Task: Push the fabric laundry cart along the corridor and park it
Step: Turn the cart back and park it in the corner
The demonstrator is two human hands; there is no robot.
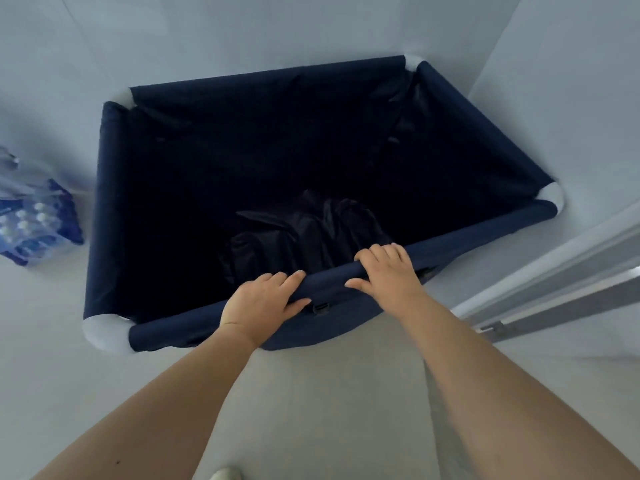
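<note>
The fabric laundry cart (114, 202), a deep rectangular bin of dark navy cloth slung over a tube frame with pale grey corner joints, stands on the light floor with its far right corner close to where two pale walls meet. Inside it the lining falls into shadow; a heap of dark, slightly shiny material (304, 233) lies bunched against the near side, and whether it is loose laundry or a fold of the liner cannot be told. Nothing else can be made out in the dark bottom. Both hands rest on the near rim. The left hand (263, 299) lies palm down over the padded rail, fingers slightly spread and curled over its far edge, thumb stretched along the near face. The right hand (388, 271) sits just beside it, further along the rail, fingers close together and hooked over the top, thumb pointing towards the left hand. Between the two hands, just under the rail, a small dark buckle (320, 308) hangs on the cloth. The cart's wheels and lower frame are hidden beneath the bin. To the left, on the floor and cut off by the edge, sits a wrapped pack of water bottles (38, 223), blurred. To the right runs a grey metal door frame (554, 282).
</note>
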